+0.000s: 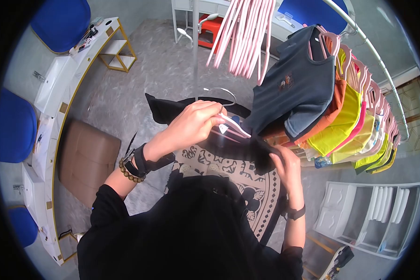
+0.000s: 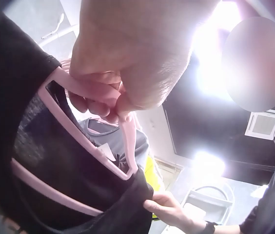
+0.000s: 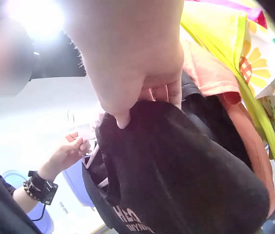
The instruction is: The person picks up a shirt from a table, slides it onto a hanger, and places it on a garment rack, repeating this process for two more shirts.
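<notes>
My left hand grips a pink clothes hanger just below its metal hook. The hanger sits inside the neck of a black T-shirt, and a white tag shows at the collar. Pale lettering marks the shirt's front in the right wrist view. At the shirt's other shoulder, my right hand pinches the cloth, thumb on the near side and fingers behind. The far end of the hanger bar lies hidden under the fabric there.
A rail on the right carries a dark grey T-shirt and several bright garments close beside my right hand. Bare pink hangers hang ahead. A brown stool and a long white counter stand left; a patterned rug lies below.
</notes>
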`<action>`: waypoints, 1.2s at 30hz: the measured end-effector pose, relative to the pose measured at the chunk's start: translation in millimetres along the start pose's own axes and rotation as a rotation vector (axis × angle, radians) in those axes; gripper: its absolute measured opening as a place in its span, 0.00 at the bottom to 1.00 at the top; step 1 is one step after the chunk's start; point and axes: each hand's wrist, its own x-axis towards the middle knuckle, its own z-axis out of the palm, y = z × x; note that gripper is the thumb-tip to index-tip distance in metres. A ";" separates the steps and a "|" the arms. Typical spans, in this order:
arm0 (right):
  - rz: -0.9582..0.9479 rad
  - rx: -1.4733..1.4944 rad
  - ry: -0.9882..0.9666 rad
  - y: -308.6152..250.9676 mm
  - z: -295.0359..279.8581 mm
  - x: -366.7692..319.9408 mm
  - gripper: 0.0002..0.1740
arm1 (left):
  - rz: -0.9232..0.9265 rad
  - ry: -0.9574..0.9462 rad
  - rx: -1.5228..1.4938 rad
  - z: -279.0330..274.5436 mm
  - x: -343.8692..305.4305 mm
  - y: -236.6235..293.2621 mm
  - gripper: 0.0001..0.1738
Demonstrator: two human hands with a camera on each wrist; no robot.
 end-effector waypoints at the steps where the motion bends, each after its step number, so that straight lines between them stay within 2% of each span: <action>1: -0.005 -0.001 -0.003 4.3 0.7 -3.1 0.12 | -0.007 -0.001 0.015 -2.4 -0.9 -0.3 0.06; 3: 0.024 -0.059 -0.020 18.7 -0.4 -13.0 0.11 | -0.017 0.006 0.009 -5.0 -3.4 -1.0 0.06; 4: 0.071 -0.094 -0.089 23.3 -3.2 -17.8 0.11 | -0.024 0.008 0.002 -5.9 -4.6 -1.1 0.06; 7: 0.055 -0.118 0.005 31.4 0.9 -25.4 0.09 | -0.051 0.008 -0.042 -7.1 -6.2 -1.0 0.06; 11: 0.122 -0.093 -0.041 30.9 -2.8 -25.3 0.11 | -0.050 -0.012 -0.046 -5.2 -8.6 -1.9 0.03; 13: -0.042 -0.108 0.105 13.5 -7.9 -11.3 0.16 | -0.095 -0.023 -0.083 -4.1 -8.2 -0.8 0.03; 15: -0.110 -0.120 0.087 -1.2 -4.8 -2.6 0.22 | -0.086 -0.040 -0.097 1.9 -6.1 2.8 0.04; 17: -0.205 -0.077 0.043 -33.1 0.5 18.2 0.21 | 0.001 -0.051 -0.072 12.7 -3.5 3.9 0.05; 19: -0.222 -0.050 -0.039 -50.5 15.6 29.4 0.17 | 0.054 -0.082 -0.043 21.9 -1.6 5.9 0.06; 21: -0.267 -0.001 -0.048 -47.0 35.1 34.0 0.08 | 0.046 -0.082 -0.052 24.2 -2.3 6.6 0.07; 23: -0.253 -0.009 -0.035 -45.1 37.1 34.9 0.07 | 0.073 -0.084 -0.006 17.1 -7.6 -3.7 0.12; 25: -0.242 0.024 0.027 -36.2 37.6 30.8 0.06 | 0.060 -0.074 0.185 -6.3 -13.8 0.7 0.20; 26: -0.197 0.009 0.023 -34.4 34.1 28.1 0.06 | -0.007 -0.105 0.271 -15.6 -21.2 -5.9 0.29; 29: -0.163 0.019 0.034 -25.1 22.4 21.1 0.08 | -0.204 -0.056 0.391 -37.6 -45.8 -27.8 0.34; 31: -0.115 0.015 0.065 -28.4 15.1 17.9 0.14 | -0.241 -0.036 0.391 -44.4 -60.3 -44.6 0.31; 33: -0.157 -0.004 0.101 -26.2 11.1 15.7 0.15 | -0.279 -0.014 0.393 -47.4 -68.5 -58.2 0.29; 35: -0.187 -0.027 0.120 -20.5 9.3 12.1 0.15 | -0.337 0.000 0.201 -49.6 -71.0 -67.6 0.18; 36: -0.214 -0.050 0.141 -17.6 7.1 9.6 0.15 | -0.336 0.002 0.200 -52.9 -71.9 -68.8 0.18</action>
